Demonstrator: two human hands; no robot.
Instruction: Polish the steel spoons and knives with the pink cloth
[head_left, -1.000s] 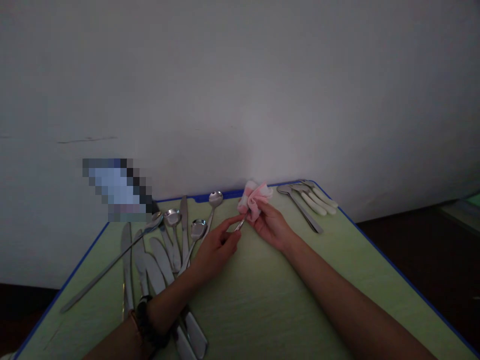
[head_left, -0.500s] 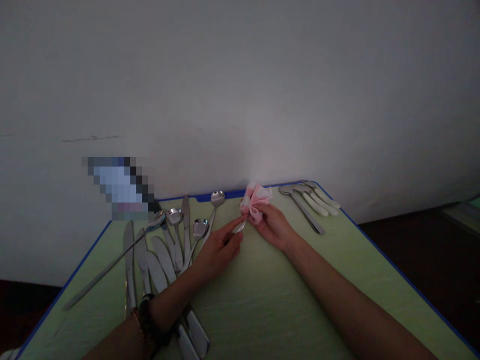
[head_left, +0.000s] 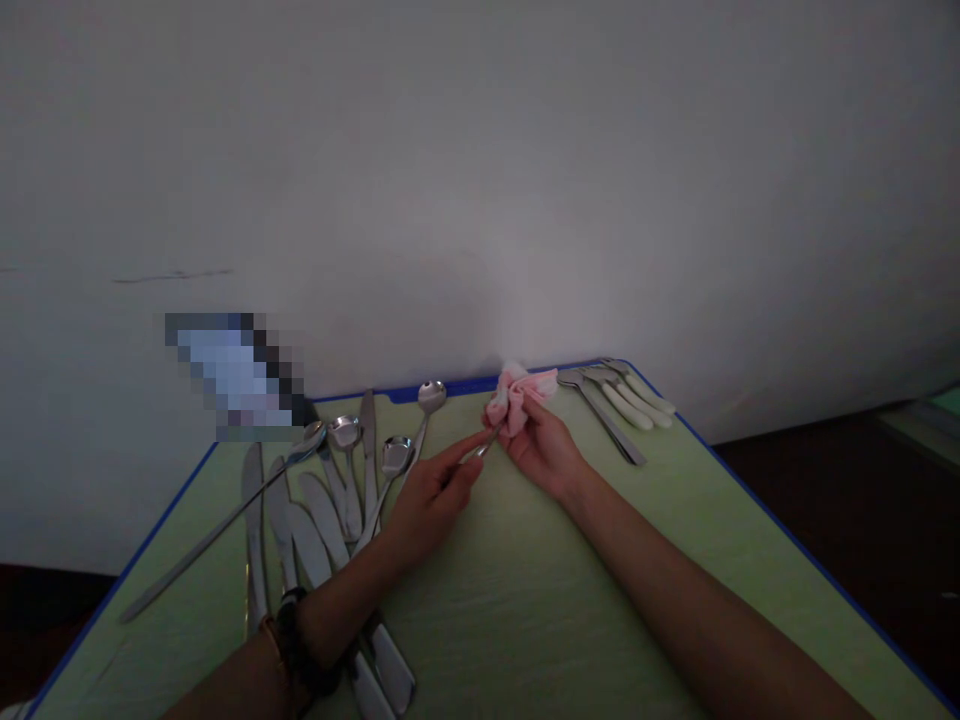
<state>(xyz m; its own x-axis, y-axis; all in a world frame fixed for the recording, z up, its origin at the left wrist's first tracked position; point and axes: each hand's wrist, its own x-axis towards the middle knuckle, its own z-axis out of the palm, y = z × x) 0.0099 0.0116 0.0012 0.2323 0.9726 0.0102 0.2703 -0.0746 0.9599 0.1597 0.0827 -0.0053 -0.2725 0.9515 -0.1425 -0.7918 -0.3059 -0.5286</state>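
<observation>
Over the middle of the table, my left hand [head_left: 439, 495] is closed on the shiny metal handle of a piece of cutlery [head_left: 489, 442]. The far end of that piece is hidden in a pink and white cloth [head_left: 517, 398], so its kind does not show. My right hand [head_left: 550, 448] is closed on the cloth, bunching it round the metal. Several spoons [head_left: 397, 455] and table knives [head_left: 311, 540] lie beside and under my left forearm. To the right of my right hand rests a metal spoon [head_left: 604, 420], near forks with white handles [head_left: 637, 400].
A green table [head_left: 525, 620] with a blue edge stands against a grey wall [head_left: 480, 180]. A blurred-out phone-like object [head_left: 232, 375] leans at the back left corner. One long-handled spoon [head_left: 217, 535] lies slantwise at the left.
The cloth has shifted in my right hand, and a fold of it now sticks out to the right. A little more of the metal handle shows between my hands.
</observation>
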